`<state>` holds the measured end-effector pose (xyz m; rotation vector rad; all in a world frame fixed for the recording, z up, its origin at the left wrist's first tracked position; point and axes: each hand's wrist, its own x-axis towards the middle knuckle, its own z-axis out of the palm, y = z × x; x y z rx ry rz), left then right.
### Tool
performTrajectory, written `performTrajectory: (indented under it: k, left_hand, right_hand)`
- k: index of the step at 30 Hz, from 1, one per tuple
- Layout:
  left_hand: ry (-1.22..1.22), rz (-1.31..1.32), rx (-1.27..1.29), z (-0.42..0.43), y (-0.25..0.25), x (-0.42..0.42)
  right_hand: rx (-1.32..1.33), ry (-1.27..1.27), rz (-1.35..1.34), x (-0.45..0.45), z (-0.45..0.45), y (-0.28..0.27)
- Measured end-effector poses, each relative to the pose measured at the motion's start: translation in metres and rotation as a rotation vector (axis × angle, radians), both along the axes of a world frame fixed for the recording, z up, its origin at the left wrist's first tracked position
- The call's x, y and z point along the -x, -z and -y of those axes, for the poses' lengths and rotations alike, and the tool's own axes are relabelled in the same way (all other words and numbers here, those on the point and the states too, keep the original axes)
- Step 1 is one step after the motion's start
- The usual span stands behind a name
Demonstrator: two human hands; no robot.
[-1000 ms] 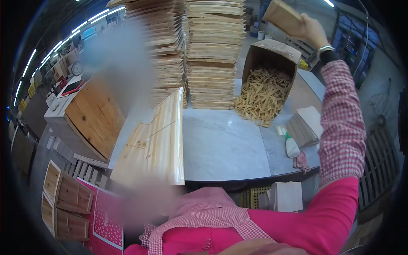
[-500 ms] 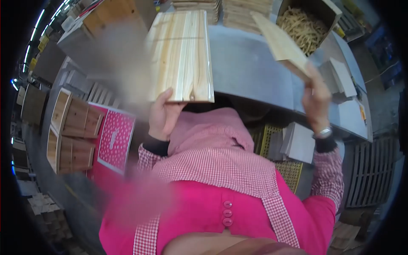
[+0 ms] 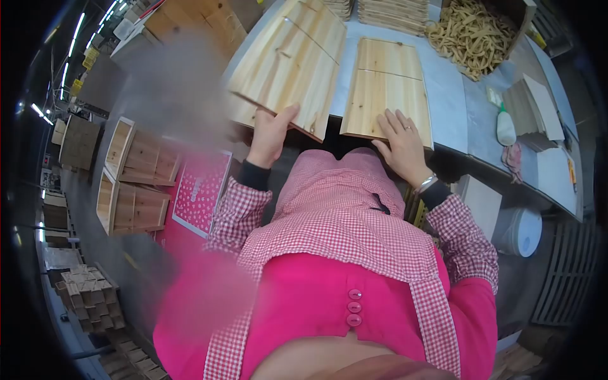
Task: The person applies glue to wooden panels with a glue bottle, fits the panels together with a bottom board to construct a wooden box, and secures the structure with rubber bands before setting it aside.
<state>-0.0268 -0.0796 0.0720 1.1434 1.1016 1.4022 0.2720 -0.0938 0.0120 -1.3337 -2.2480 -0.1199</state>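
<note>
My left hand [image 3: 272, 134] grips the near edge of a pale wooden panel [image 3: 291, 60], its thumb on top and its fingers hidden underneath. That panel is tilted and has a thin line across its far part. Part of another wooden piece shows below its left corner. A second wooden panel [image 3: 387, 88], also with a line across it, lies on the table to the right. On its near right corner rests my right hand [image 3: 403, 144], fingers stretched out over the wood.
On the grey table [image 3: 446, 114] are stacked wooden pieces [image 3: 392, 16], a box of curled strips [image 3: 475, 38], a glue bottle [image 3: 505, 126], a pink cloth [image 3: 512, 162] and pale boards [image 3: 538, 111]. Wooden buckets [image 3: 142, 206] stand left; a white bucket [image 3: 525, 231] is low right.
The right-hand panel, held raised before, now lies on the table, with my right hand flat on it. My left hand's panel has tilted. The view has shifted.
</note>
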Motion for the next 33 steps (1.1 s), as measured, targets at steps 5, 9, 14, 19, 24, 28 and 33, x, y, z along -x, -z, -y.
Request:
performTrajectory:
  k: [5, 9, 14, 19, 24, 28, 33]
  left_hand:
    - [-0.064, -0.262, 0.025, -0.025, 0.0, -0.023]
    - [-0.079, -0.341, -0.058, -0.034, 0.003, -0.038]
    - [-0.068, -0.474, -0.148, -0.033, -0.012, -0.061]
    - [0.0, -0.528, -0.128, -0.035, -0.004, -0.073]
    - [0.033, -0.85, -0.108, -0.035, 0.001, -0.073]
    - [0.027, -0.629, -0.053, -0.033, -0.002, -0.075]
    - [0.029, -0.492, 0.127, -0.036, 0.011, -0.064]
  right_hand:
    - [0.057, -0.029, 0.005, 0.001, -0.016, 0.0]
    - [0.089, -0.021, -0.012, 0.001, -0.016, -0.005]
    - [0.131, -0.014, -0.05, 0.003, -0.016, -0.009]
    - [0.167, -0.014, -0.078, 0.002, -0.017, -0.013]
    - [0.173, -0.004, -0.109, 0.003, -0.02, -0.011]
    - [0.175, -0.095, -0.251, -0.011, -0.019, -0.017]
    - [-0.214, 0.506, -0.618, -0.108, -0.002, -0.028]
